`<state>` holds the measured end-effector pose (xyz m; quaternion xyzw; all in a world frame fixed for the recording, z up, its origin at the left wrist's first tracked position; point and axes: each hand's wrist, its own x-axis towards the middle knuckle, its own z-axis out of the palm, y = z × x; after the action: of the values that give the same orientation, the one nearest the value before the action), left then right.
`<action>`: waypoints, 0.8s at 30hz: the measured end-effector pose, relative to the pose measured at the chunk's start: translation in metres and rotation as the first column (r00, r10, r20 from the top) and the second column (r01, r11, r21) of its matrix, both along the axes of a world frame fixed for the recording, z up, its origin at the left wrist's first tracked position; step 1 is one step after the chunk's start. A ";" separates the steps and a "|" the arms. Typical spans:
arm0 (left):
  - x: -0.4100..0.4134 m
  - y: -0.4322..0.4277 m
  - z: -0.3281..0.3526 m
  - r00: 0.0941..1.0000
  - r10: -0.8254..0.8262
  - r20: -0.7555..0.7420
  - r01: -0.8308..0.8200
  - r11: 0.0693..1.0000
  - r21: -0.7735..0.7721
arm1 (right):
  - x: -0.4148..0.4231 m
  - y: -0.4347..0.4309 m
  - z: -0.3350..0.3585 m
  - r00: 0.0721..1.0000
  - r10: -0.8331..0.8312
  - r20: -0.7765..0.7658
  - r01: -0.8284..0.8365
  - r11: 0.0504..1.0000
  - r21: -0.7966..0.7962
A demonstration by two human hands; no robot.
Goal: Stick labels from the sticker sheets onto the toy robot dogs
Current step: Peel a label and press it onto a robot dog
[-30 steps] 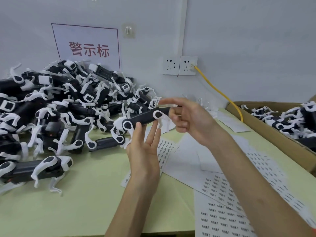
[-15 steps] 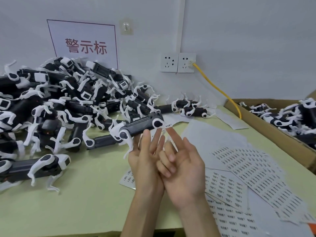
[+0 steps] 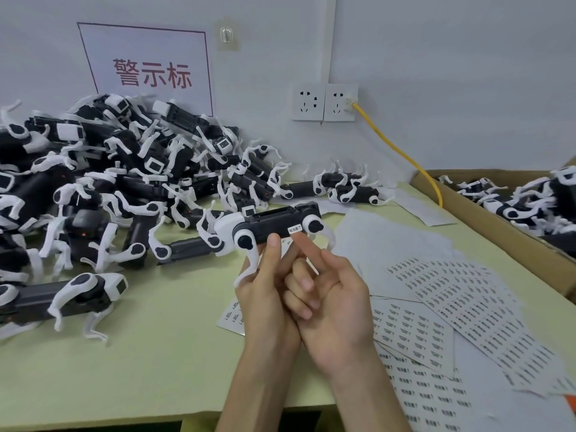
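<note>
One toy dog (image 3: 271,227) is off the table (image 3: 140,353), held up in mid-frame with its black body level and its white head toward nine o'clock. The left hand (image 3: 268,300) pinches it from below, thumb (image 3: 273,244) on the near side of the body and the other fingers out of sight behind it. The right hand (image 3: 330,294) comes in from five o'clock. Its forefinger (image 3: 307,249) is stretched out with the tip against a small white label (image 3: 294,229) on the body's near side, just beside the rear leg joint, and its other fingers are curled in and hold nothing.

The dog looks light, made of hard, smooth plastic. The stiff body is probably the place to hold it, between the two leg joints. The thin white legs look jointed and slender, so they would likely swing or bend if gripped. The label is thin paper and would crease easily, so a firm rub from its middle out to the edges should seat it.

Many more dogs lie in a heap (image 3: 124,182) from nine to eleven o'clock of the hands. A cardboard box (image 3: 498,232) holding others sits at two o'clock. The sticker sheets (image 3: 467,307) spread across the table at four o'clock.
</note>
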<state>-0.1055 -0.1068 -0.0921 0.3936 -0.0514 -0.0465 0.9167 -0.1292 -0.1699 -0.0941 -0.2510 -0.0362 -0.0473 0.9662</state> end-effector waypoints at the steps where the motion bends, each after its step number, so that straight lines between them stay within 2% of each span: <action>1: 0.000 0.000 0.000 1.000 -0.004 -0.004 0.003 1.000 -0.003 | 0.000 -0.001 0.000 1.000 0.003 -0.004 -0.002 1.000 0.016; 15: -0.001 -0.003 0.000 0.998 0.051 0.021 -0.052 0.997 0.057 | 0.001 0.000 0.002 0.996 -0.007 -0.090 0.012 0.998 0.056; 24: -0.001 -0.002 -0.002 0.997 0.075 0.003 -0.075 0.997 0.026 | 0.002 0.000 0.001 0.995 0.012 -0.100 -0.007 0.998 0.058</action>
<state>-0.1069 -0.1092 -0.0938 0.4070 -0.0369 -0.0124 0.9126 -0.1277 -0.1697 -0.0933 -0.2249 0.0123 -0.0311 0.9738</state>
